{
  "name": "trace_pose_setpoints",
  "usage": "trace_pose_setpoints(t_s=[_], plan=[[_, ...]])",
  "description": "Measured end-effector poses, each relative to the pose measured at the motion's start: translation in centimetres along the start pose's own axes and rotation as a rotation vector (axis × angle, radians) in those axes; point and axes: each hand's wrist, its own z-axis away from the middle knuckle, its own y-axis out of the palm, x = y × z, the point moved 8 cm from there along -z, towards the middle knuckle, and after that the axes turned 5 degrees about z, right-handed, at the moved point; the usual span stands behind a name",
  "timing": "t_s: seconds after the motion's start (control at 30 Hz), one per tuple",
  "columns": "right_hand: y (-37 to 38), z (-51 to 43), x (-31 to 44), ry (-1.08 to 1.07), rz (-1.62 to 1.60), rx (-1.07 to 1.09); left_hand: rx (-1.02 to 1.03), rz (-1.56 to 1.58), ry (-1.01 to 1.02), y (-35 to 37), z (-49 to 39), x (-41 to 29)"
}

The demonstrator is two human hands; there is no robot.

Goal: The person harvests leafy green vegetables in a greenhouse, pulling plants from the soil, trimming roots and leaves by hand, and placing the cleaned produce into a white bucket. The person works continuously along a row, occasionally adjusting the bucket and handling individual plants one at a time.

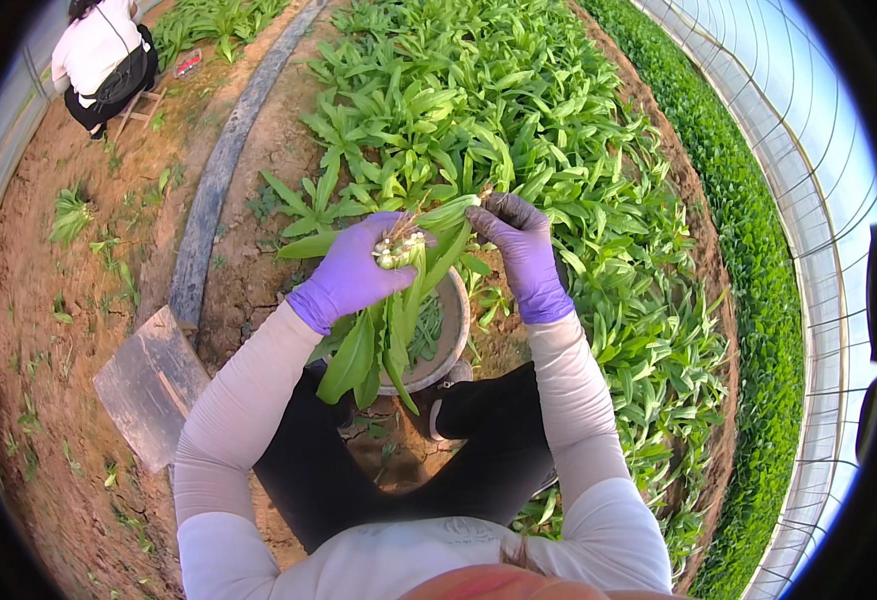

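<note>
My left hand point(367, 266), in a purple glove, grips a bunch of leafy greens point(360, 352) by the base. Cut pale stem ends and thin brown roots show at the top of that fist, and long leaves hang below it. Between the fingertips of my right hand point(517, 244), also gloved and soiled dark at the fingers, is the root end of one more leafy plant point(446, 215). Its leaves trail across toward the bunch. Beneath my hands stands a round basin point(457, 315) with some small green leaves point(427, 330) inside, partly hidden by the hanging leaves.
A dense bed of leafy plants point(453, 97) spreads ahead and right. Left lie a flat grey hose point(232, 150), a worn board point(153, 390) and a loose bunch of greens point(71, 216). Another person point(105, 60) sits low at the upper left. A greenhouse wall point(806, 150) curves along the right.
</note>
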Motion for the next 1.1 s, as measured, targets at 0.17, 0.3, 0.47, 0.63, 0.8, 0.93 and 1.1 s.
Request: trace_pose_setpoints(t_s=[0.17, 0.3, 0.47, 0.63, 0.8, 0.93, 1.1], plan=[[-0.7, 0.0, -1.0, 0.02, 0.078, -0.09, 0.046, 0.037, -0.046, 0.8, 0.2, -0.2], [-1.2, -0.1, -1.2, -0.011, 0.229, -0.156, 0.058, 0.077, -0.071, 0.9, 0.2, -0.8], [-4.0, 0.3, 2.4, -0.228, 0.303, -0.414, 0.052, 0.307, -0.205, 0.0, 0.2, -0.2], [-0.5, -0.2, 0.9, -0.084, 0.28, -0.036, 0.017, 0.277, -0.142, 0.1, 0.2, -0.5], [-0.7, -0.7, 0.3, -0.256, 0.241, -0.083, 0.026, 0.104, -0.062, 0.5, 0.2, -0.8], [-2.1, -0.9, -0.6, -0.244, 0.302, -0.093, 0.009, 0.071, -0.086, 0.3, 0.3, -0.3], [-7.0, -1.1, 1.8, -0.192, 0.566, -0.429, -0.001, 0.292, -0.106, -0.8, 0.1, -0.9]])
